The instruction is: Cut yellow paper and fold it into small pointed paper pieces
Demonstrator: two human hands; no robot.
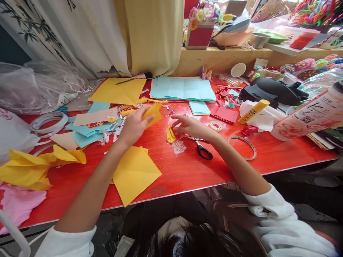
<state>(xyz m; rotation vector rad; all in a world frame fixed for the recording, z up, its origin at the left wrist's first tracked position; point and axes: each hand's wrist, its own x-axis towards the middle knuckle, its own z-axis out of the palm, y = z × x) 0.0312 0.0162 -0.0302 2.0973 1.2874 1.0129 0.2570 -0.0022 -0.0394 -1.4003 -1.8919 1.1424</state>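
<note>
My left hand [136, 125] is closed on a small piece of yellow paper [153, 116], held just above the red table [171, 171]. My right hand [191, 125] has its fingers apart and curved, with nothing seen in them. Just left of those fingertips stands a small folded yellow paper piece [170, 134]; I cannot tell whether they touch it. Scissors with black handles [204, 152] lie below my right hand, their blades partly under it. Larger yellow square sheets [136, 171] with crease lines lie near the table's front edge, beside my left forearm.
Blue sheets [183, 88] and a yellow sheet [118, 91] lie at the back. Paper scraps [85, 130] and tape rolls [49, 123] are on the left. A glue stick [254, 111], red paper squares [224, 113], a tape ring [243, 147] and a large cup [308, 114] are right.
</note>
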